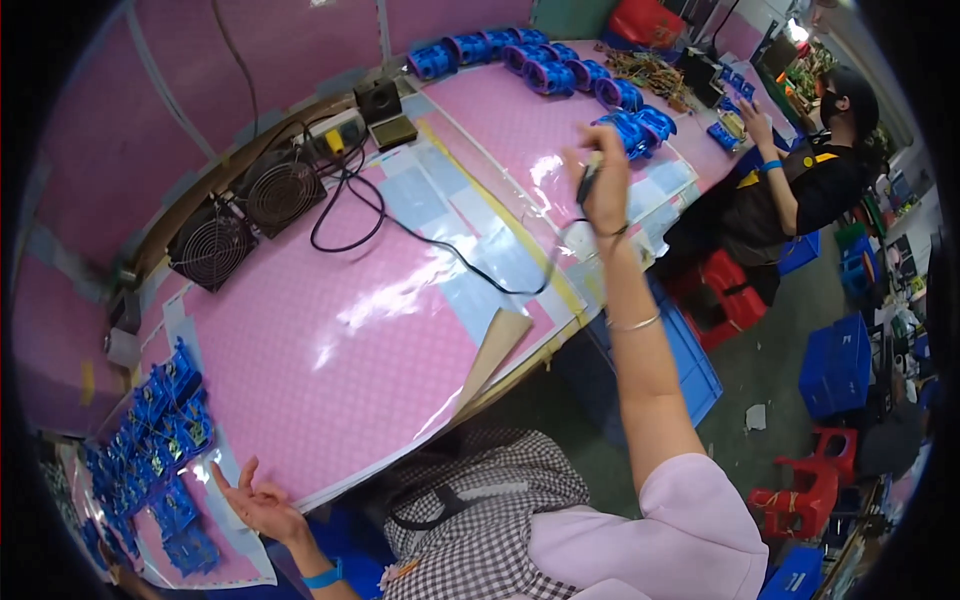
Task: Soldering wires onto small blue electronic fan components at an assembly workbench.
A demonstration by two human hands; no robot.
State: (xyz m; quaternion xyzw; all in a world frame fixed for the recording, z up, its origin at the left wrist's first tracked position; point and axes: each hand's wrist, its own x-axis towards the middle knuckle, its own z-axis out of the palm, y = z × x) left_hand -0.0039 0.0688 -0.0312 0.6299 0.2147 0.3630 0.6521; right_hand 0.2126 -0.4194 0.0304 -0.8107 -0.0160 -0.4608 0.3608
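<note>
My right hand (610, 200) is raised over the far right of the pink-covered bench (330, 360). Its fingers close round the dark handle of what looks like a soldering iron (590, 182), whose tip I cannot make out. From it a black cord (470, 268) loops back across the bench. Just beyond this hand sit blue round plastic housings (630, 135). My left hand (265, 508) hovers by the near left edge, fingers spread, with nothing in it. Beside it lie many blue plastic parts with small wires (165, 430), apart from the fingers.
Two black fans (213, 245) stand along the back wall, near a soldering stand with sponge (392, 130). More blue housings (470, 48) and a heap of wires (648, 75) lie at the far end. A co-worker (800, 190) sits at right, near red stools (720, 298) and blue crates (835, 370).
</note>
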